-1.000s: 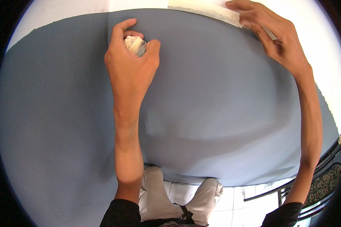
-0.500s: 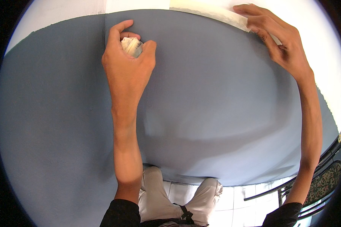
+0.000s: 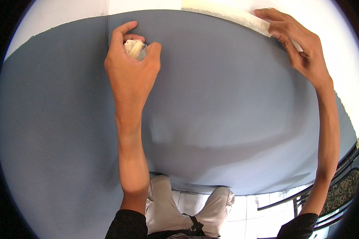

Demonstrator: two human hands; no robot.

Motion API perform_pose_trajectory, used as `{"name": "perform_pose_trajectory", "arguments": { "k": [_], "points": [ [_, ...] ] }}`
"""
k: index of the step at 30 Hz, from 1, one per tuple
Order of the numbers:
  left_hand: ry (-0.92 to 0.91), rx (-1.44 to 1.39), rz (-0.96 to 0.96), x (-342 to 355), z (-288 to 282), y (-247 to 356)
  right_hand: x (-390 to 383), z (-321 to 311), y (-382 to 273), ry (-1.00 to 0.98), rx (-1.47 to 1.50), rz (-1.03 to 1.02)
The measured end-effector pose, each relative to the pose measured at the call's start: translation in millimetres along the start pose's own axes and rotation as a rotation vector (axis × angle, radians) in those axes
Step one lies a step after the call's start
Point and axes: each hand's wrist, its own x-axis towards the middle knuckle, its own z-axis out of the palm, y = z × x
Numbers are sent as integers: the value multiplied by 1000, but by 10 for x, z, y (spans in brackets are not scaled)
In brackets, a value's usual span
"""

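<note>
My right hand [image 3: 297, 44] is raised at the upper right, with thumb and fingers pinching the lower right end of a strip of masking tape [image 3: 227, 19]. The pale yellow strip runs along the border of the white and blue-grey paint, and its lower edge carries grey smears. I cannot tell how much of it sticks to the wall. My left hand [image 3: 133, 63] is near the wall corner, curled around a crumpled wad of used tape [image 3: 135, 48]. Its index finger points up, away from the wad.
The painted wall [image 3: 211, 103] fills most of the view, with white [image 3: 143, 4] above the blue-grey. A vertical corner line stands behind my left hand. Below are white floor tiles [image 3: 239, 209] and my legs. A black-framed chair [image 3: 341, 191] with a patterned seat stands at the lower right.
My right hand has shifted slightly right and down, taking the pinched end of the tape with it. The strip's left end also lies a little farther right. My left hand keeps its grip.
</note>
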Motion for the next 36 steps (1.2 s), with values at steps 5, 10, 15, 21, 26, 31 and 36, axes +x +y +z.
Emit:
{"name": "perform_pose_trajectory", "arguments": {
  "k": [5, 10, 15, 21, 26, 31, 36],
  "points": [
    [-30, -88, -12, 62, -31, -139, 128, 63, -38, 76, 186, 28],
    [-173, -482, -113, 309, -231, -594, 977, 101, -384, 258, 116, -153],
    [-126, -599, 39, 390, -313, -504, 1614, 195, -601, 364, 358, -430],
    [-68, -791, 80, 647, -324, -306, 1975, -68, -977, 205, 213, -314],
    [-92, -661, 13, 672, -424, -374, 2149, -167, -1014, -18, 495, -169],
    [-125, -554, 62, 708, -446, -311, 2224, -243, -1056, -151, 557, -158],
    [-47, -470, 145, 826, -511, -298, 2252, -177, -1260, -2, 334, -122]
  ]
}}
